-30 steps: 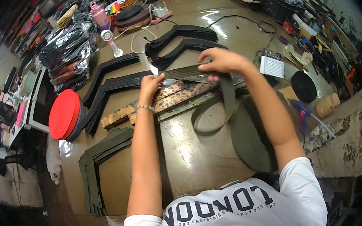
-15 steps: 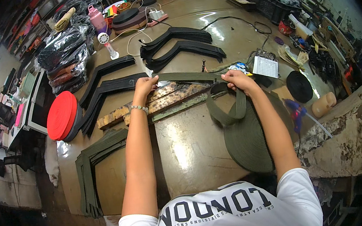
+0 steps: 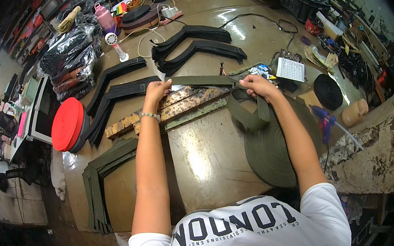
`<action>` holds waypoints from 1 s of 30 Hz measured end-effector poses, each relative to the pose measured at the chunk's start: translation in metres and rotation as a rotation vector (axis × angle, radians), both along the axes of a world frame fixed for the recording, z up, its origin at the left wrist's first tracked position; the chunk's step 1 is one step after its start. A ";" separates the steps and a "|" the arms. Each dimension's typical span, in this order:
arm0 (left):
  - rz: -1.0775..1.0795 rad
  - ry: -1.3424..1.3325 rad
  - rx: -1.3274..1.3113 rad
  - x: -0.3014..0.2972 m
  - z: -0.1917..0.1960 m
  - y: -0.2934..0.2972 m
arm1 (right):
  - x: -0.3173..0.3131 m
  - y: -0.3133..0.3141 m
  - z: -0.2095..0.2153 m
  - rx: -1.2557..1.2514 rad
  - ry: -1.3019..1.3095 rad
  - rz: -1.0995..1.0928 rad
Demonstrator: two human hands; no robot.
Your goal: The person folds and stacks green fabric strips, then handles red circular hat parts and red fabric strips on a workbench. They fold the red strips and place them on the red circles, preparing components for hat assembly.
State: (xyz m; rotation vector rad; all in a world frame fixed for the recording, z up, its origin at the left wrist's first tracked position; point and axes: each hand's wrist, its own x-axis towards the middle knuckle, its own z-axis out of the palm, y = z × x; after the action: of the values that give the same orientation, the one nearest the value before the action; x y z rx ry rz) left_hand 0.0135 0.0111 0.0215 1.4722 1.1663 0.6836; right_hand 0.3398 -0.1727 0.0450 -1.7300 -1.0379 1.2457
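Note:
A length of olive green webbing [image 3: 202, 80] is stretched straight between my two hands. My left hand [image 3: 157, 92] pinches its left end, close to the black strips. Farther right, my right hand [image 3: 256, 87] grips the same webbing, and a slack loop drops below it to the big green webbing roll [image 3: 267, 156], partly hidden by my right forearm. Under the taut part lie long metal bars [image 3: 176, 107] with worn, blotchy surfaces. A stack of cut green strips [image 3: 98, 181], bent at an angle, rests left of my left forearm.
Bent stacks of black strips [image 3: 193, 37] lie beyond my hands. A red roll [image 3: 67, 124] sits at the left, a black roll [image 3: 328, 93] at the right. A blue glue gun [image 3: 324, 123] lies beside a tan spool [image 3: 354, 112]. Cords, a small white fan [image 3: 116, 46] and plastic-wrapped bundles [image 3: 70, 59] stand farther back.
The taut webbing has risen slightly off the bars at its left part. Both hands keep their hold, with my left hand shifted a little away from me.

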 end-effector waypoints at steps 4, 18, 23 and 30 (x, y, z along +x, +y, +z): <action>0.003 -0.001 0.008 -0.002 -0.007 0.004 | 0.003 0.002 -0.004 0.004 0.014 0.016; 0.282 0.312 1.157 0.034 0.022 -0.069 | 0.076 -0.099 0.098 0.517 -0.159 -0.187; -0.264 0.373 1.263 0.089 0.010 -0.127 | 0.107 -0.239 0.163 0.939 -0.206 -0.625; -0.233 0.278 1.350 0.061 0.036 -0.156 | 0.087 -0.324 0.181 1.337 0.036 -0.329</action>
State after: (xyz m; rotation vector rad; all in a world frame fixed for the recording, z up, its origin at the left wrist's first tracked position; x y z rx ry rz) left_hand 0.0747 -0.1451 0.0580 2.8320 0.6287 1.2201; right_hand 0.4265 -0.4971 0.2261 -0.7412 -1.0872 0.1719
